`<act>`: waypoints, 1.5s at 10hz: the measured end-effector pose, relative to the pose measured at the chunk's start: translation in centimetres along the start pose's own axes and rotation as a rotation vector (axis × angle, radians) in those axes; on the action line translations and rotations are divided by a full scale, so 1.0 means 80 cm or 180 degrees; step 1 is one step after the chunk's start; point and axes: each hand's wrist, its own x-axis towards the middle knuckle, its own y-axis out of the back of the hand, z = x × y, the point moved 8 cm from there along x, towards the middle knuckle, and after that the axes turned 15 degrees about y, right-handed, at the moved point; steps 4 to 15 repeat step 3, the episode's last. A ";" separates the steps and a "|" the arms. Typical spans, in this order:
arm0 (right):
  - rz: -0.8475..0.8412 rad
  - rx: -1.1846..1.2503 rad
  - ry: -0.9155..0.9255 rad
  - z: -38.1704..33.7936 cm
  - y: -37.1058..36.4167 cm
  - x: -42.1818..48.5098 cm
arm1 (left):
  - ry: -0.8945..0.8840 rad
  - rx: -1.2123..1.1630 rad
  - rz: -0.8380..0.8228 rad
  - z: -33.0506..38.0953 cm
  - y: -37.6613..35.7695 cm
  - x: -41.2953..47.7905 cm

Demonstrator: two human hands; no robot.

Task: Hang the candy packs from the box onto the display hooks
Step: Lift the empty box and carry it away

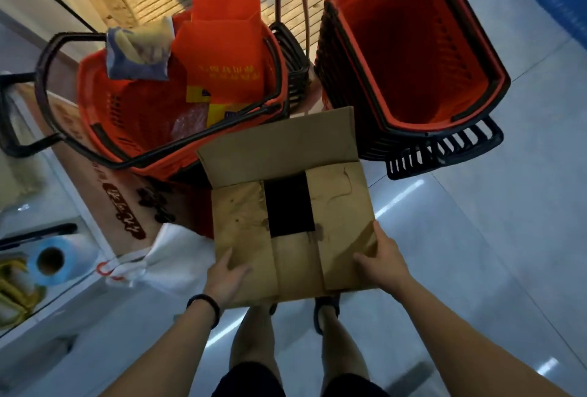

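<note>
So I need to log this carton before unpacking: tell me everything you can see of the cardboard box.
The cardboard box is plain brown, with stained, creased top flaps. Two side flaps are folded in, leaving a dark gap between them; the far flap stands open. Contents are hidden. The left hand grips its near left corner and the right hand its near right edge, holding it above the floor before red baskets.

a shop: stacked red shopping baskets (413,56) on a tiled floor (508,237).
</note>
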 end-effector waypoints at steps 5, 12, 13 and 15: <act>0.0093 -0.0137 0.0333 -0.007 0.021 0.000 | -0.0224 0.0727 0.0386 0.027 -0.012 -0.051; 0.0093 -0.0137 0.0333 -0.007 0.021 0.000 | -0.0224 0.0727 0.0386 0.027 -0.012 -0.051; 0.0093 -0.0137 0.0333 -0.007 0.021 0.000 | -0.0224 0.0727 0.0386 0.027 -0.012 -0.051; 0.0093 -0.0137 0.0333 -0.007 0.021 0.000 | -0.0224 0.0727 0.0386 0.027 -0.012 -0.051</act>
